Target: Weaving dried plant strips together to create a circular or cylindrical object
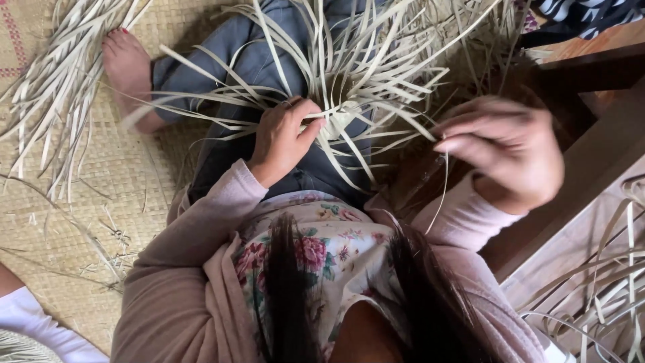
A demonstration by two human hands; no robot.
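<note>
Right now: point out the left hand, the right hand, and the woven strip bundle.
left hand [282, 138], head view: back of the hand, gripping the weave.
right hand [507, 151], head view: back of the hand, pinching one thin strip.
woven strip bundle [342, 117], head view: its knotted centre.

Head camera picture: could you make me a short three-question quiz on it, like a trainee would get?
1. True or false: the left hand rests on the woven centre of the pale strip bundle.
2. What does the right hand pinch? A) scissors B) a single thin strip C) a needle
3. What lies on the woven mat at upper left?

Key: 1 true. 2 B. 3 A loose pile of strips, beside a bare foot.
</note>
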